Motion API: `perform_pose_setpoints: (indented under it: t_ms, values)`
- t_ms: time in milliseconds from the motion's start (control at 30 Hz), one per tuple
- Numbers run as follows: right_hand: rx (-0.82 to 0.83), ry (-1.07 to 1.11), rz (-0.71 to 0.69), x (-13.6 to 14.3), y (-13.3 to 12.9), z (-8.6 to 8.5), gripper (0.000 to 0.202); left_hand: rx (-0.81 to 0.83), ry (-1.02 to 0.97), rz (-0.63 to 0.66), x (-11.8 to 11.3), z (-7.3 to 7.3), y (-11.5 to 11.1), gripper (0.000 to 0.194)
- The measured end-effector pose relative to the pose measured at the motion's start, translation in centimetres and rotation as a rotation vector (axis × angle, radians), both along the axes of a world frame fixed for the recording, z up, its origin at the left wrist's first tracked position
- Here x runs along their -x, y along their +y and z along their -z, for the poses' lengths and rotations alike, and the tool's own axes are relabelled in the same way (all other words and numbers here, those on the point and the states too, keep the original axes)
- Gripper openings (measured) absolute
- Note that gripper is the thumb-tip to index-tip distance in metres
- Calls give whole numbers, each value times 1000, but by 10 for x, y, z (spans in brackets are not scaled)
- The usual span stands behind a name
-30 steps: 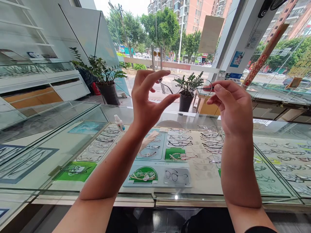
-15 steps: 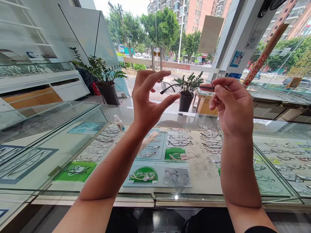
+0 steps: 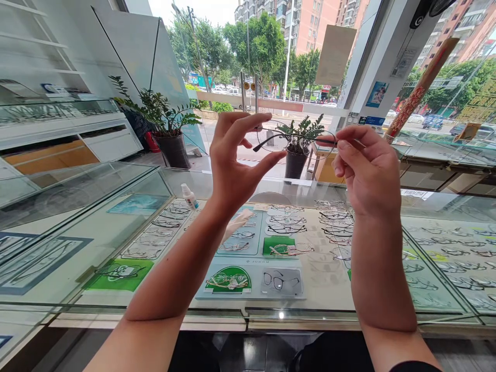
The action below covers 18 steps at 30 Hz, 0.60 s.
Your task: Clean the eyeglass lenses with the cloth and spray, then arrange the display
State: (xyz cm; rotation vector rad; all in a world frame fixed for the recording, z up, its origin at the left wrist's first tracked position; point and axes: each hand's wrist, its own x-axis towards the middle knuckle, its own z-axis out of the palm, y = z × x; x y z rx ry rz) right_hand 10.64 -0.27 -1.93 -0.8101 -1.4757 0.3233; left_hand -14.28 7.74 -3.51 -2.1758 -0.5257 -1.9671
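Observation:
A pair of thin-rimmed eyeglasses (image 3: 278, 135) is held up in front of me, above the glass counter. My left hand (image 3: 237, 150) has its index finger at the top of the left rim and its thumb at the bottom, with the lens between them. On the other side, my right hand (image 3: 368, 165) pinches the right outer end of the frame between thumb and index finger. A dark temple tip shows behind the left lens. The remaining fingers of my right hand are curled in.
The glass display counter (image 3: 155, 305) spans the space below, with rows of eyeglasses (image 3: 287, 229) inside. A white spray bottle (image 3: 189, 196) stands beyond my left forearm. Further off are potted plants (image 3: 176, 150), another display case (image 3: 58, 109) and the glass shopfront.
My right hand has shifted slightly left and down with its end of the eyeglasses, and the frame's angle has changed a little. My left hand is almost still.

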Motion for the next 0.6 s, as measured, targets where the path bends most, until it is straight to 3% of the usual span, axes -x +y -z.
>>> perform_pose_setpoints:
  t_ms: [367, 600]
  values:
    - [20, -15, 8, 2, 6, 3, 34, 7, -4, 108, -1, 3, 7, 61]
    - [-31, 0, 31, 2, 5, -1, 11, 45, 61, 125, 0, 0, -1, 57]
